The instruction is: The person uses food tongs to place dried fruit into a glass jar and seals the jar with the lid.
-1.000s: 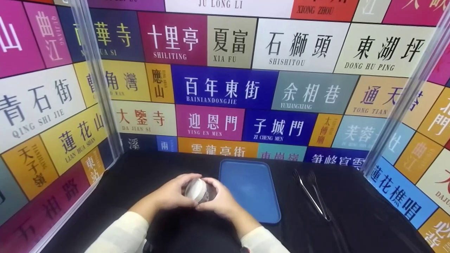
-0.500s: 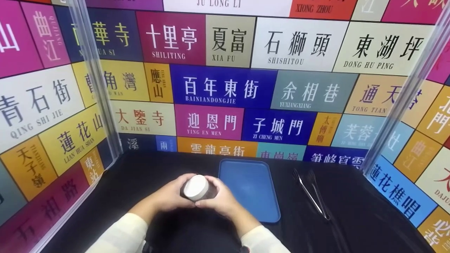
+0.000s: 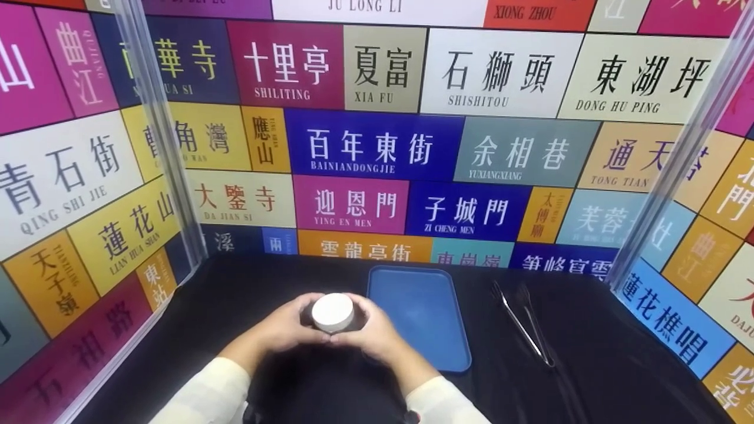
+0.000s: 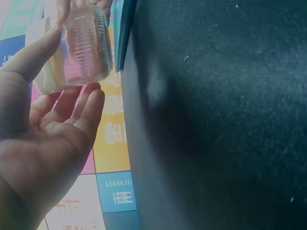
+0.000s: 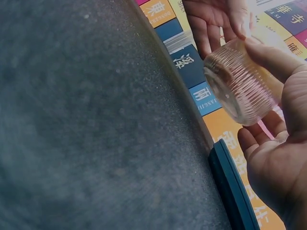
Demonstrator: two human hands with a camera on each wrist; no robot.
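In the head view, my left hand (image 3: 288, 324) and right hand (image 3: 374, 331) hold a small jar between them, its round white lid (image 3: 333, 311) facing up toward the camera. Both wrist views show the body of the jar (image 4: 87, 45) as clear, ribbed plastic or glass, held up off the black tablecloth. My left thumb presses one side, with the fingers curved around the far side. Opposite, the right hand's thumb and fingers (image 5: 276, 127) grip the jar in the same way. The two thumb tips meet at the near side.
A blue rectangular tray (image 3: 418, 318) lies just right of the hands on the black tablecloth (image 3: 224, 306). Farther right rest metal tongs (image 3: 524, 330), tips pointing away. Walls with colourful printed signs (image 3: 377, 144) enclose the back and sides, with clear corner posts (image 3: 665, 171).
The jar has been tipped upright: its lid, which leaned to the left a second ago, now faces up. Both hands stay around it in nearly the same place.
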